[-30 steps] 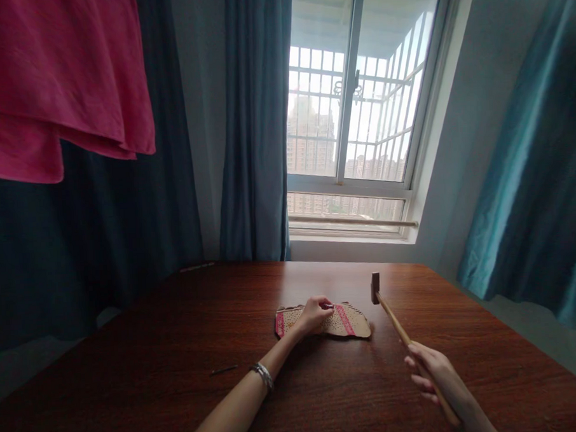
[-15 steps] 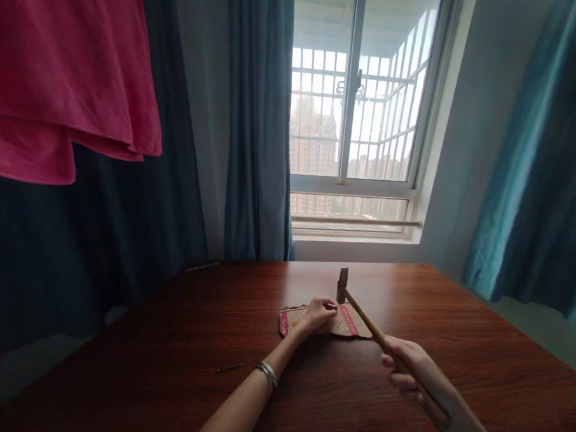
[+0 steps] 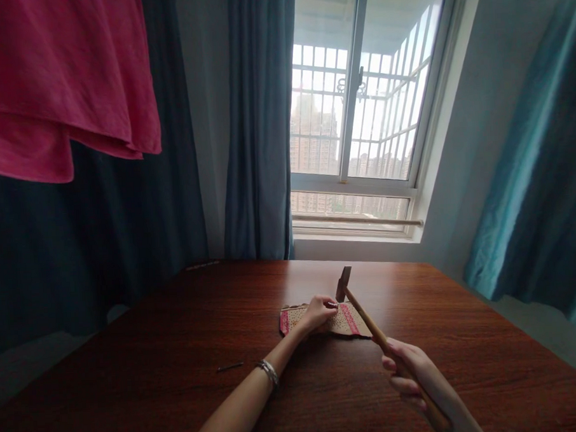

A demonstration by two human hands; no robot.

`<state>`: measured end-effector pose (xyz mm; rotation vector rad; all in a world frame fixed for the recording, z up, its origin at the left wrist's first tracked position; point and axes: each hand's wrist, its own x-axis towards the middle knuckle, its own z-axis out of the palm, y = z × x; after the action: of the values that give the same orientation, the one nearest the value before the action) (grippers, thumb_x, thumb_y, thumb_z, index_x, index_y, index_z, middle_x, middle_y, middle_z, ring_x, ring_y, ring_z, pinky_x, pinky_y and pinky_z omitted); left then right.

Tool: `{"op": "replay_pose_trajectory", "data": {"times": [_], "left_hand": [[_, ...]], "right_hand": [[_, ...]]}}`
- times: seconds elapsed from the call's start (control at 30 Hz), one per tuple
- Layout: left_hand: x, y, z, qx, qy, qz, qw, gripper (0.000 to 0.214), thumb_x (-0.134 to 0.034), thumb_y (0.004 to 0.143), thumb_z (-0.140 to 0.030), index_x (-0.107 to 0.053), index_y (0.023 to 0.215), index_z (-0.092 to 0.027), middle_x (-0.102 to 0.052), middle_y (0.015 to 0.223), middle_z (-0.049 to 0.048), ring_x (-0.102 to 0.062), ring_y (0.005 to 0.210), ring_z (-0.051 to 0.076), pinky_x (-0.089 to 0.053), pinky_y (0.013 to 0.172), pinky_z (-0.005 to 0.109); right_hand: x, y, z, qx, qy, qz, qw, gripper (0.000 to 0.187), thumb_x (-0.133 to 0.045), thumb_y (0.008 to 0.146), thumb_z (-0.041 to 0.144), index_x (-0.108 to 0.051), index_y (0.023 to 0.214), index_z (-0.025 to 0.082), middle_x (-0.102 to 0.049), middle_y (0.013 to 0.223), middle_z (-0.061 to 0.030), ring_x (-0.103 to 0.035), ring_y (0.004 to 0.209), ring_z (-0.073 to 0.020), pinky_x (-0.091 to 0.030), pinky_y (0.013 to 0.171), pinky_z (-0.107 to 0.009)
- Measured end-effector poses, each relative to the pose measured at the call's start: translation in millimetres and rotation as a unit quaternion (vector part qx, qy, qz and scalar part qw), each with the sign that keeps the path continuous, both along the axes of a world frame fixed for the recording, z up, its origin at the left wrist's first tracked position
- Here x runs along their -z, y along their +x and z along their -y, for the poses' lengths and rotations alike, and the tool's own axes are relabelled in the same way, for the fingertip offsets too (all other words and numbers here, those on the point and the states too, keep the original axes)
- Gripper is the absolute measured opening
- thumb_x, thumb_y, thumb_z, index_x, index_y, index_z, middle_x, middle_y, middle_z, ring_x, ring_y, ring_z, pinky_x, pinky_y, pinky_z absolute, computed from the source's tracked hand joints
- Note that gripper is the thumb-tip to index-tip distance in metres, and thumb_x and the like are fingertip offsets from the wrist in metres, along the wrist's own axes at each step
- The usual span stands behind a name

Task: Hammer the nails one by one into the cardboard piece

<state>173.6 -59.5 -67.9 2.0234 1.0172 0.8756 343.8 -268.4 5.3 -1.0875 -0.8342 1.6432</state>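
In my right hand (image 3: 412, 373) is a hammer (image 3: 366, 317), gripped along its wooden handle with the dark metal head raised at the far end. The head is close to the fingertips of my left hand (image 3: 319, 313); whether it touches anything there I cannot tell. My left hand rests over a flat beige piece (image 3: 357, 321) with pink bands and many small dark dots. Its fingers are pinched together, and whatever they hold is too small to make out. The piece lies on the brown wooden table (image 3: 156, 374), partly covered by that hand.
A thin dark nail-like rod (image 3: 230, 367) lies on the table left of my left forearm. Another slim item (image 3: 203, 265) sits by the table's far left edge. Beyond stand a window (image 3: 350, 111) and blue curtains (image 3: 260, 128); a pink cloth (image 3: 67, 79) hangs upper left.
The hammer head has tilted very slightly to the right. My left hand and the beige piece stay in nearly the same place.
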Motion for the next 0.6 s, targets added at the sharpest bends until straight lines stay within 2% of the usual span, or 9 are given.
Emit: {"op": "replay_pose_trajectory", "data": {"times": [0.13, 0.27, 0.43, 0.6], "left_hand": [[4.3, 0.3, -2.8, 0.008, 0.011, 0.002, 1.000, 0.024, -0.056, 0.066, -0.023, -0.070, 0.082, -0.011, -0.070, 0.078, 0.0045, -0.061, 0.074, 0.018, -0.042, 0.062, 0.022], [8.0, 0.0, -5.4, 0.015, 0.019, 0.018, 1.000, 0.025, -0.057, 0.066, -0.024, -0.070, 0.082, -0.010, -0.069, 0.078, 0.0048, -0.060, 0.072, 0.017, -0.041, 0.061, 0.021], [6.7, 0.1, -3.6, 0.000, 0.007, -0.012, 1.000, 0.026, -0.055, 0.065, -0.025, -0.070, 0.082, -0.011, -0.069, 0.077, 0.0033, -0.059, 0.072, 0.017, -0.041, 0.062, 0.022], [6.9, 0.5, -4.0, 0.004, 0.011, -0.005, 1.000, 0.026, -0.055, 0.065, -0.025, -0.069, 0.081, -0.011, -0.068, 0.076, 0.0033, -0.058, 0.072, 0.017, -0.040, 0.062, 0.021]], "right_hand": [[-0.8, -0.8, -1.9, -0.008, -0.014, 0.005, 1.000, 0.027, -0.059, 0.074, 0.041, -0.042, 0.078, 0.021, -0.046, 0.062, 0.0073, -0.028, 0.029, 0.0017, -0.024, 0.022, -0.010], [-1.9, -2.8, -3.3, -0.009, 0.004, 0.000, 1.000, 0.030, -0.060, 0.073, 0.044, -0.041, 0.078, 0.021, -0.045, 0.062, 0.0079, -0.027, 0.028, 0.0016, -0.026, 0.021, -0.012], [-5.7, -5.9, 1.9, 0.006, -0.015, 0.029, 0.999, 0.028, -0.058, 0.074, 0.043, -0.041, 0.079, 0.021, -0.045, 0.061, 0.0078, -0.026, 0.029, 0.0023, -0.023, 0.022, -0.009], [-6.3, -6.7, 3.2, 0.009, 0.010, 0.025, 1.000, 0.029, -0.058, 0.075, 0.044, -0.042, 0.082, 0.021, -0.045, 0.062, 0.0080, -0.026, 0.029, 0.0020, -0.024, 0.021, -0.010]]}}
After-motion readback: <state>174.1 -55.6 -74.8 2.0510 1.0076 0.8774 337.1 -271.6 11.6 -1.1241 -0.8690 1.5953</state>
